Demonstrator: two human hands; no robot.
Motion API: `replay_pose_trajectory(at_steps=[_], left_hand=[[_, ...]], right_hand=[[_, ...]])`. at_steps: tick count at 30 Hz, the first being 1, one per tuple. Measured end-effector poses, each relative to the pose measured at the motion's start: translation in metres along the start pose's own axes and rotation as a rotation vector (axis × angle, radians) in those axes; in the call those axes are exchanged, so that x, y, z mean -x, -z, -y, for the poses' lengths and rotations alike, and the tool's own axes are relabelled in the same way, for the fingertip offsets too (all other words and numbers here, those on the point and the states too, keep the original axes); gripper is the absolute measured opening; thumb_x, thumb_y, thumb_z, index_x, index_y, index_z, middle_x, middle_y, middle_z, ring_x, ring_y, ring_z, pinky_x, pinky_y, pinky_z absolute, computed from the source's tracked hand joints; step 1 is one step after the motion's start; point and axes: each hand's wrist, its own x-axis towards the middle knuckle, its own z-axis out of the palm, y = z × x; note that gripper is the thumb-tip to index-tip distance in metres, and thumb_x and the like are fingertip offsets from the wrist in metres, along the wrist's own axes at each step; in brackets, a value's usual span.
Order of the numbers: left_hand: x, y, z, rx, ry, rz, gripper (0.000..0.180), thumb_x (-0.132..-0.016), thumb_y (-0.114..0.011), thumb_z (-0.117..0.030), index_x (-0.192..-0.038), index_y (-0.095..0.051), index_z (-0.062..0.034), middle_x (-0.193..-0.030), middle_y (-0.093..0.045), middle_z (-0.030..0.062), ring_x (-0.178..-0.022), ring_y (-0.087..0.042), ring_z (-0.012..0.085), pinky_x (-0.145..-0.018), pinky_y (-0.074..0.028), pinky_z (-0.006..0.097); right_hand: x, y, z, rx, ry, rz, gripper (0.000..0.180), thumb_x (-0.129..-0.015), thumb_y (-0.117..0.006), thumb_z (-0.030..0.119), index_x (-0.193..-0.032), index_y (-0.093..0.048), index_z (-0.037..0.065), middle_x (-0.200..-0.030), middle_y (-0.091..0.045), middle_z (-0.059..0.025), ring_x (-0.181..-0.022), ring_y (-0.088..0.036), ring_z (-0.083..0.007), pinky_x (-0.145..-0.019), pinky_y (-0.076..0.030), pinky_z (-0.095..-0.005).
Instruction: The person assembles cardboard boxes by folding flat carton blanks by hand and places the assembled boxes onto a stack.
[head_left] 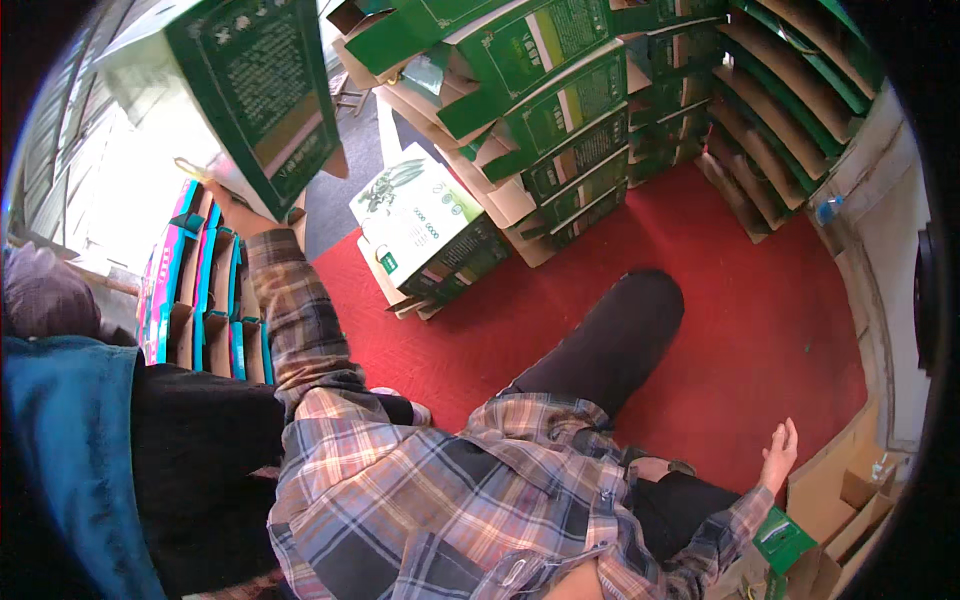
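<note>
A red floor with a fine woven-looking pattern spreads below the seated person, meeting a pale, scuffed wall at right. Up at the left, against bright glare, the left hand has hold of a glossy green-and-white box near its lower edge; the fingers are partly lost in the glare, so how far they are spread I cannot tell. The right hand hangs loosely open, holding nothing, near brown cardboard cartons. A squarish white-topped box sits low, ahead of the person. Behind it rise stacked green cartons, their brown flaps jutting out. Teal-and-pink open boxes stand at left, beyond a co-worker's blue garment. The raised box blocks the view behind it, and a dark-trousered knee covers some floor.
</note>
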Motion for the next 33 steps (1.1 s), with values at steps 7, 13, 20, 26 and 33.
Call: replay_pose_trajectory(at_steps=[7,13,20,26,33], left_hand=[[-0.024,0.087,0.051,0.267,0.075,0.174,0.063,-0.088,-0.043,-0.056,-0.131,-0.044,-0.0090,-0.130,-0.049,0.0122,-0.113,-0.051,0.0335,-0.093,-0.043,0.050],[0.042,0.087,0.044,0.390,0.182,0.139,0.053,-0.091,-0.046,-0.048,-0.122,-0.051,-0.0050,-0.113,-0.060,0.0102,-0.097,-0.060,0.0252,-0.082,-0.051,0.036],[0.072,0.186,0.074,0.396,0.425,0.325,0.055,-0.090,-0.046,-0.051,-0.123,-0.051,-0.0069,-0.118,-0.058,0.0087,-0.105,-0.056,0.0268,-0.091,-0.045,0.040],[0.111,0.192,0.108,0.160,0.428,-0.062,0.051,-0.093,-0.047,-0.040,-0.126,-0.048,-0.0022,-0.123,-0.055,0.0099,-0.108,-0.055,0.0261,-0.095,-0.042,0.036],[0.088,0.188,0.139,0.254,0.621,0.000,0.046,-0.092,-0.051,-0.030,-0.125,-0.044,0.0021,-0.115,-0.059,0.0166,-0.093,-0.063,0.0267,-0.082,-0.052,0.039]], right_hand=[[0.006,0.003,0.000,0.036,-0.029,0.043,0.049,-0.091,-0.049,0.039,-0.133,-0.043,0.013,-0.133,-0.045,-0.0087,-0.117,-0.048,-0.0244,-0.085,-0.043,-0.0421],[-0.001,0.004,0.001,0.093,-0.027,0.049,0.050,-0.090,-0.051,0.041,-0.132,-0.044,0.015,-0.130,-0.048,-0.0076,-0.109,-0.053,-0.0223,-0.072,-0.046,-0.0357],[-0.007,0.001,0.001,0.144,0.015,0.093,0.049,-0.090,-0.051,0.040,-0.132,-0.044,0.016,-0.124,-0.052,-0.0072,-0.101,-0.056,-0.0199,-0.068,-0.047,-0.0325],[-0.018,0.004,-0.020,0.158,-0.008,0.128,0.048,-0.090,-0.053,0.039,-0.131,-0.045,0.016,-0.121,-0.053,-0.0054,-0.096,-0.058,-0.0176,-0.062,-0.047,-0.0285],[-0.023,0.016,-0.044,0.192,-0.056,0.127,0.046,-0.089,-0.054,0.035,-0.130,-0.046,0.015,-0.113,-0.055,-0.0027,-0.088,-0.059,-0.0148,-0.056,-0.046,-0.0258]])
